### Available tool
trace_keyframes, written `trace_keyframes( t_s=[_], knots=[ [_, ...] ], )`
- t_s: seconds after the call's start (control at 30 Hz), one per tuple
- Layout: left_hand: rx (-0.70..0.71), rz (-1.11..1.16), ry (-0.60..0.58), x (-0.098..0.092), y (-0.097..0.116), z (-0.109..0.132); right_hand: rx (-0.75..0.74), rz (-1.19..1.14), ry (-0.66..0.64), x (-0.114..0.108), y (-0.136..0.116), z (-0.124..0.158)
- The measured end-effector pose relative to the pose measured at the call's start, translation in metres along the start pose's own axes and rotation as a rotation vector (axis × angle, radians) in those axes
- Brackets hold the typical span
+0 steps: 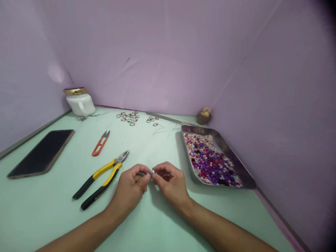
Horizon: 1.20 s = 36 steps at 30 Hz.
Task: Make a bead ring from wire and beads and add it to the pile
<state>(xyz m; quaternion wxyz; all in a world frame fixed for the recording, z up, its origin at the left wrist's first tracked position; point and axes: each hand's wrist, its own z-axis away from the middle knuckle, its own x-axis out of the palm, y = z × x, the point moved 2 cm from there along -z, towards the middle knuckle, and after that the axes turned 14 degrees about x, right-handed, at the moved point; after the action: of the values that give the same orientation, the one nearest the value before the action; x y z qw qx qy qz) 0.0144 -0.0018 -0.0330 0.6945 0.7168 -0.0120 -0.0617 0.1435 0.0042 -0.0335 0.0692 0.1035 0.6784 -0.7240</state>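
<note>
A small silvery beaded piece is pinched between my two hands above the front middle of the table. My left hand is closed, thumb and forefinger on the piece's left side. My right hand grips it from the right with thumb and fingertips. Most of the piece is hidden by the fingers, so its full shape cannot be made out. Just left of my left hand lie yellow-and-black pliers, jaws pointing away. Farther back lie orange thread snips, blades pointing away.
Right of my hands stands a metal tray of mixed beads. Small beaded rings lie at the back, near thin wires. A phone and white lidded jar are left; a small pot stands back right.
</note>
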Motion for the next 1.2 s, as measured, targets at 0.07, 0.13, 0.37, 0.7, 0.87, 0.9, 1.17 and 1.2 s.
trace_keyframes(
  t_s=[0.07, 0.13, 0.37, 0.7, 0.87, 0.9, 1.17, 1.2],
  knots=[
    [0.003, -0.019, 0.004, 0.0002, -0.0003, -0.0009, 0.015, -0.031, 0.001, -0.0004, -0.0002, 0.0001],
    [0.006, -0.027, 0.011, 0.0002, -0.0001, -0.0015, 0.006, -0.057, -0.008, -0.0006, 0.0001, -0.0001],
    [-0.018, 0.015, 0.042, -0.0009, 0.0026, -0.0009, 0.018, -0.031, -0.075, 0.0019, 0.0044, -0.0027],
    [0.004, 0.031, 0.029, -0.0006, 0.0008, -0.0006, -0.027, -0.011, -0.041, 0.0014, 0.002, -0.0007],
    [0.024, 0.028, 0.02, -0.0008, -0.0009, -0.0006, 0.043, -0.072, -0.054, 0.0026, 0.0048, -0.003],
    [0.022, 0.027, 0.03, -0.0013, -0.0013, -0.0003, 0.07, -0.097, -0.054, 0.0028, 0.0055, -0.0041],
    [0.103, 0.001, 0.108, -0.0044, -0.0037, 0.0003, 0.103, -0.25, -0.073, -0.0002, 0.0058, -0.0085],
    [0.107, 0.002, 0.088, -0.0043, -0.0038, -0.0004, 0.061, -0.216, -0.102, -0.0009, 0.0047, -0.0078]
  ],
)
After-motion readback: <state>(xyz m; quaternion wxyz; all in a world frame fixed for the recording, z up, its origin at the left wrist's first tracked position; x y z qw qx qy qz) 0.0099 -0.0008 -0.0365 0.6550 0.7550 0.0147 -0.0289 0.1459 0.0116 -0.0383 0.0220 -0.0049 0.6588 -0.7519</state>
